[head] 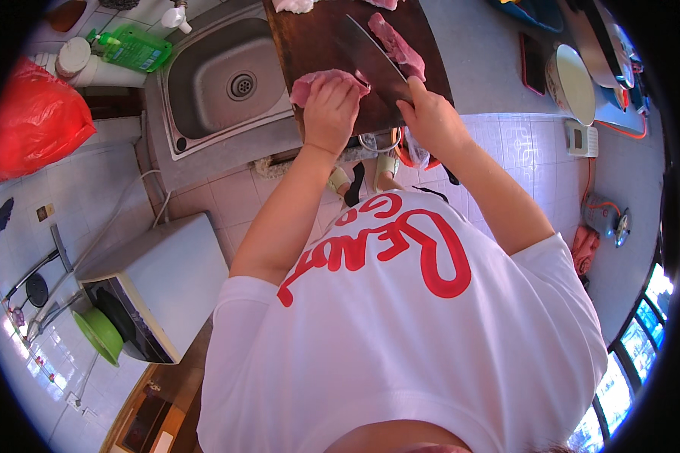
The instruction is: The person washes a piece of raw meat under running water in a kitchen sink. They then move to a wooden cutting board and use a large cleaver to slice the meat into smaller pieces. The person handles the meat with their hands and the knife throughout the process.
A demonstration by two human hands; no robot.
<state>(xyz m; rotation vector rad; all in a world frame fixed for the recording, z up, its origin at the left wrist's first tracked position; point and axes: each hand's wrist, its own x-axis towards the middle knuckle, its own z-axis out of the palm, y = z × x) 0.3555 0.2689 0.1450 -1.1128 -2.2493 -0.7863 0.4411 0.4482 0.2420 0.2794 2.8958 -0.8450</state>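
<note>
My left hand (331, 110) presses on a piece of raw meat (301, 90) at the left edge of a dark wooden cutting board (317, 39). In my right hand (433, 116) is a cleaver (374, 56) with a broad dark blade, which slants up and left over the board. The blade's lower part is close to the right end of the meat under my left hand. A longer strip of raw meat (396, 45) lies on the board just right of the blade. More meat (293, 4) shows at the board's far edge, partly cut off by the picture's rim.
Left of the board is a steel sink (226, 56), with a green soap bottle (139, 48) beyond its left corner. On the counter to the right are a phone (532, 63) and a bowl (572, 85). A red plastic bag (39, 122) is at far left.
</note>
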